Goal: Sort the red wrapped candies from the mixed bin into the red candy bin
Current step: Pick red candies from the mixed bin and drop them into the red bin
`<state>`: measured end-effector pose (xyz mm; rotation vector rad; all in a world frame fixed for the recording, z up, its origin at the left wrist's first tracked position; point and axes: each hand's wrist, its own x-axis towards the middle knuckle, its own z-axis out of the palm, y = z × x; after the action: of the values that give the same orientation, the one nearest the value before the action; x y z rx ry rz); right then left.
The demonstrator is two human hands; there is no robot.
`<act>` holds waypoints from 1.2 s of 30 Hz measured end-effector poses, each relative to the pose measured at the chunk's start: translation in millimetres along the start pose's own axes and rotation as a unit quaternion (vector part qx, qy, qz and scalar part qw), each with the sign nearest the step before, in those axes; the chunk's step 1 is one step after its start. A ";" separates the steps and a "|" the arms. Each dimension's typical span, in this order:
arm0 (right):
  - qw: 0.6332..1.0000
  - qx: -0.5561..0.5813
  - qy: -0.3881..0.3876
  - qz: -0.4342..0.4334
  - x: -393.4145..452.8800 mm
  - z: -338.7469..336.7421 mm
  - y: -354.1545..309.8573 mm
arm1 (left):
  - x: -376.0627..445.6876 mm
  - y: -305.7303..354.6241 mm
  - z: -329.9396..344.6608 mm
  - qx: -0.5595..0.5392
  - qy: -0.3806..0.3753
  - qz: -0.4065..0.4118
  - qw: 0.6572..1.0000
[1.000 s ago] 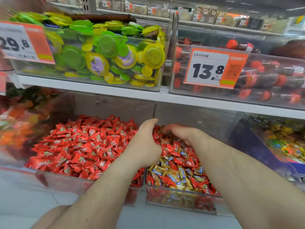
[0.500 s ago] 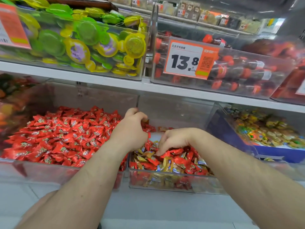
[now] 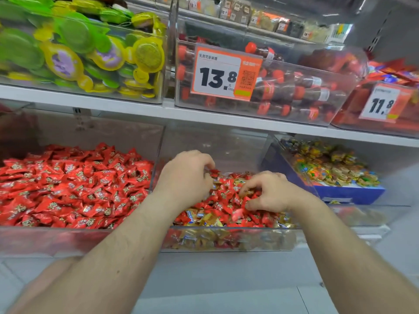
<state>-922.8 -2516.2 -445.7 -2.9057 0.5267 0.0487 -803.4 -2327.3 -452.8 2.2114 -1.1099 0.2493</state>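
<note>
Right hand (image 3: 269, 193) moved forward, fingers pinching crinkly red candy (image 3: 237, 213), left hand (image 3: 186, 177) curled, contents unclear.

Two bins sit side by side on the lower shelf: the candy bin (image 3: 74, 241) at left, the mixed bin (image 3: 226, 243) to its right. Both hands are in the mixed bin, left hand (image 3: 188, 177) beside right hand (image 3: 267, 193). Above, an upper shelf (image 3: 204, 115) carries more bins.

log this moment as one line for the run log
stage: picking | left hand: curled, contents unclear | right hand: pinching red wrapped candies | both over mixed bin | red candy bin: beside, left
</note>
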 end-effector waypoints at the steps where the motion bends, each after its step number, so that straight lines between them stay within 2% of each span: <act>1: 1.000 0.016 0.004 0.015 -3.2 2.4 4.6 | 0.4 1.5 4.1 -0.009 -0.040 -0.017 0.999; 5: 0.996 0.082 0.009 0.045 -21.1 7.2 14.2 | 3.8 -2.3 19.8 0.015 -0.208 -0.040 0.977; 7: 0.990 0.101 0.078 0.055 -30.6 3.2 18.2 | 5.3 -0.1 23.1 0.015 -0.259 -0.032 0.965; 9: 0.975 0.134 0.164 0.068 -39.8 -2.2 23.0 | 7.4 4.8 25.0 0.003 -0.276 -0.020 0.961; 11: 0.960 0.154 0.212 0.098 -45.1 -5.8 25.3 | 9.6 9.5 27.2 -0.012 -0.291 -0.013 0.956; 14: 0.963 0.146 0.194 0.113 -45.9 -4.1 21.1 | 12.2 11.3 33.5 -0.041 -0.330 -0.021 0.943; 17: 0.981 0.091 0.116 0.126 -43.7 0.8 10.0 | 12.6 13.5 37.5 -0.025 -0.384 -0.018 0.923; 20: 0.988 0.054 0.043 0.135 -38.0 9.1 1.7 | 15.0 13.3 40.7 -0.030 -0.383 -0.030 0.923; 24: 0.993 0.029 -0.002 0.111 -29.0 16.2 -4.2 | 16.8 8.8 39.5 -0.065 -0.358 -0.048 0.930; 30: 0.994 0.060 0.026 0.086 -28.3 8.6 -3.8 | 14.3 2.6 35.4 -0.061 -0.341 -0.061 0.936; 36: 0.968 0.211 0.084 0.103 -32.1 10.5 10.9 | 18.1 4.1 31.4 -0.090 -0.253 -0.088 0.959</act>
<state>-956.6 -2513.1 -455.9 -2.4435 0.7617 -0.2522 -798.8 -2360.4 -467.4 2.2463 -1.1249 -0.5035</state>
